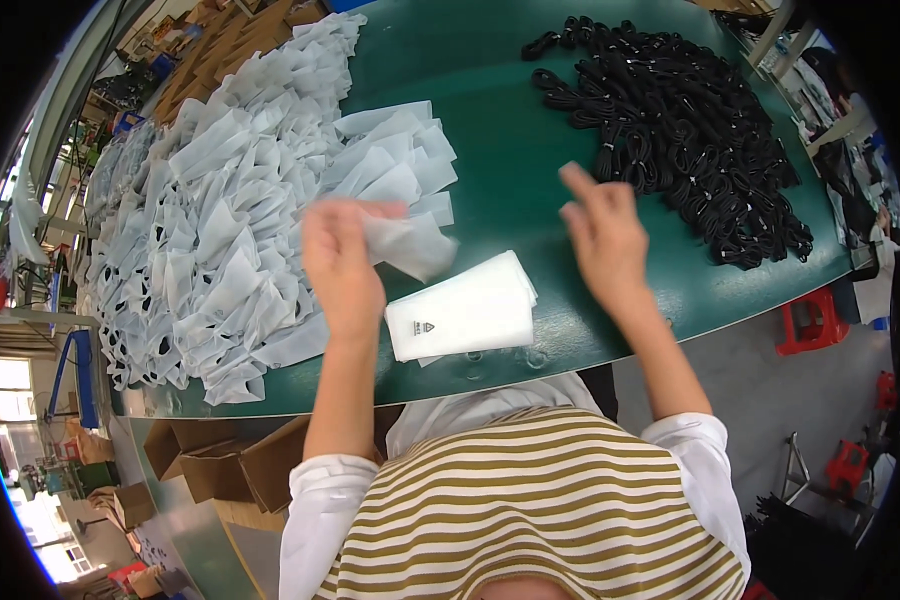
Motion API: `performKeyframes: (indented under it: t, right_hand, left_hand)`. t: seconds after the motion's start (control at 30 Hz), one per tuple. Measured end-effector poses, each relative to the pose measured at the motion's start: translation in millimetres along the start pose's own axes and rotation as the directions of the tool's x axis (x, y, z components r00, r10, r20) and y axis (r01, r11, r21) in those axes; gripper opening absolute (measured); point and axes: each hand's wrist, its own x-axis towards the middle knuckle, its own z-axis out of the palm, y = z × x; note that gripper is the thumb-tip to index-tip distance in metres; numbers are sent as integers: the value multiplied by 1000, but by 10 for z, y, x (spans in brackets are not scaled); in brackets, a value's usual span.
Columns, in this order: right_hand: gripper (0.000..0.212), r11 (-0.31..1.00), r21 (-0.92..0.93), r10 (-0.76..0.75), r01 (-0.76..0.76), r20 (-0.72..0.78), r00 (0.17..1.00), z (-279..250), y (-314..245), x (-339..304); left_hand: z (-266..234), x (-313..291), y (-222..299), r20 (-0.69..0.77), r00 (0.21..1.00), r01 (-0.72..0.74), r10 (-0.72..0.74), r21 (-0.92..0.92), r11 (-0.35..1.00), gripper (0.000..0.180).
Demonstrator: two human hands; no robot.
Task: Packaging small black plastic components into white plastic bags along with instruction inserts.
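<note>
A frosted plastic bag (412, 246) dangles from my left hand (342, 262), whose fingers are closed on it and slightly blurred. Just beside it on the table lies a neat stack of flat white bags (470, 308) with a small printed mark. My right hand (608, 240) is raised over the table to the right of the stack. Its fingers are apart, with nothing in them. Beyond that hand spreads a heap of bundled black cables (685, 130). Left of my left hand rises a big pile of frosted bags (210, 210), dark bits showing in some.
The green table (470, 90) curves toward me, its front edge close to my body. Open cardboard boxes (215, 465) stand below its left front edge. A red stool (812, 320) is on the floor at right. More cartons (225, 55) sit behind the bag pile.
</note>
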Motion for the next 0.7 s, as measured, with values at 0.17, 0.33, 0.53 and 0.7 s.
performKeyframes:
  t: [0.17, 0.33, 0.53, 0.7]
  right_hand:
    - [39, 842, -536, 2, -56, -101, 995, -65, 914, 221]
    - [32, 892, -428, 134, -148, -63, 989, -91, 1289, 225]
    - [32, 837, 263, 464, -480, 124, 877, -188, 1203, -173]
    - [35, 618, 532, 424, -579, 395, 815, -105, 596, -607]
  left_hand:
    - [-58, 618, -113, -4, 943, -225, 332, 728, 648, 12]
    - [-49, 645, -474, 303, 867, -455, 395, 805, 380, 20]
    - [288, -562, -505, 613, 789, -443, 48, 512, 736, 25]
    - [391, -956, -632, 703, 712, -515, -3, 524, 678, 17]
